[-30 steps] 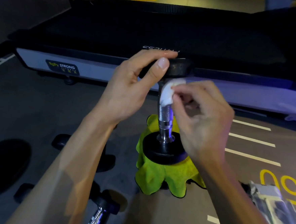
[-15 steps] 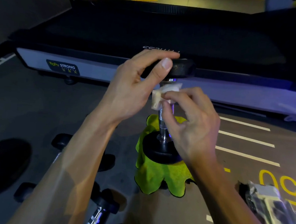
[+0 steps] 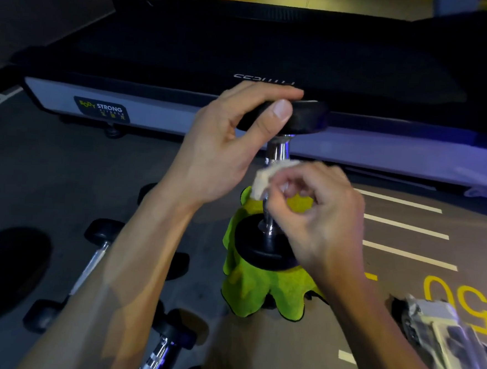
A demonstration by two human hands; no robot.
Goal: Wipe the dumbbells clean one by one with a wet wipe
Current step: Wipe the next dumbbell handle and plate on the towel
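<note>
A dumbbell (image 3: 277,150) with black ends and a chrome handle stands upright on a yellow-green cloth (image 3: 257,295) in the middle of the floor. My left hand (image 3: 225,145) grips its top black end between fingers and thumb. My right hand (image 3: 318,209) pinches a white wet wipe (image 3: 262,180) against the middle of the chrome handle and hides part of the handle. The lower black end (image 3: 258,248) rests on the cloth.
Two more dumbbells lie on the floor at the lower left, one (image 3: 99,249) partly behind my left forearm and one (image 3: 164,349) near the bottom edge. A treadmill (image 3: 245,54) spans the back. A wipe packet (image 3: 445,336) lies at the lower right.
My right hand has slid the wipe down the chrome handle from just under the top end to about its middle. The left hand has kept its hold on the top end.
</note>
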